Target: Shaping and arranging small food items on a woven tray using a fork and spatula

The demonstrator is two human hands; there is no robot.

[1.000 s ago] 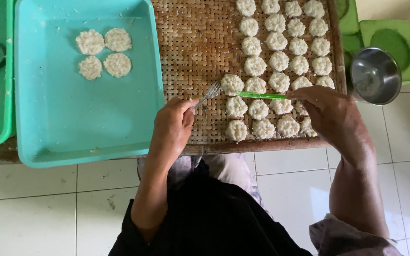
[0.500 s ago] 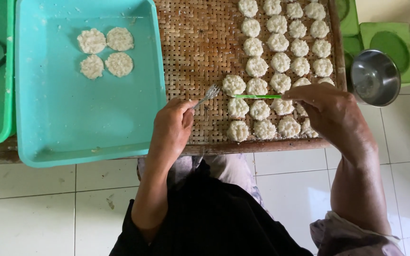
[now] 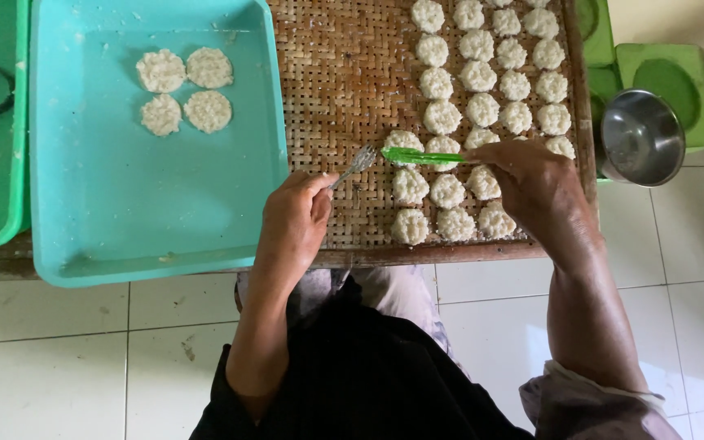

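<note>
Pinching a fork (image 3: 360, 160) in the left hand (image 3: 297, 222) and gripping a green spatula (image 3: 417, 156) in the right hand (image 3: 541, 189), the person is prying 1 rice cake (image 3: 402, 141) off the woven tray (image 3: 344, 73), probably needing a gentle lift next.

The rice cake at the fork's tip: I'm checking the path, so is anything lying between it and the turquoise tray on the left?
Nothing visible. Only bare woven mat lies between the rice cake and the turquoise tray; the fork touches the cake's left edge.

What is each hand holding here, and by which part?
The left hand holds a metal fork by its handle, prongs free. The right hand holds a green spatula by its handle end, blade over the rice cakes.
</note>
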